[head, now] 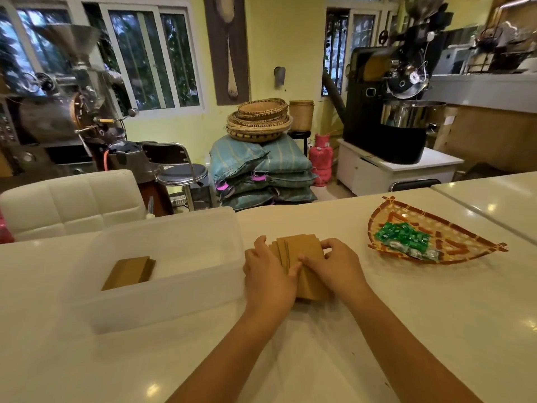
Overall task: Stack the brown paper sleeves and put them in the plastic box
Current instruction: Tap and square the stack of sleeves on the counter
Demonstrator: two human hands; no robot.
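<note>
Left hand: I see the left hand (268,274) on the left side of a bundle of brown paper sleeves (302,257), fingers curled over its far edge and thumb on top — it is clamped on the bundle.
Right hand: the right hand (334,266) presses on the same bundle from the right, fingers bent on the top sheet, so it is gripping too.
Sleeves in hands: the bundle lies on the white table (406,330), just beside the right wall of the plastic box (162,303); the sheets are fanned a little at the far end, not yet even.
Sleeves in box: I see a second small stack of sleeves (129,271) lying flat on the bottom of the box, near its left front corner.
Box: translucent, open on top, it stands on the table to the left of both hands.
Basket: a woven tray (465,242) with green packets (402,235) is on the table to the right — well apart from the hands.
</note>
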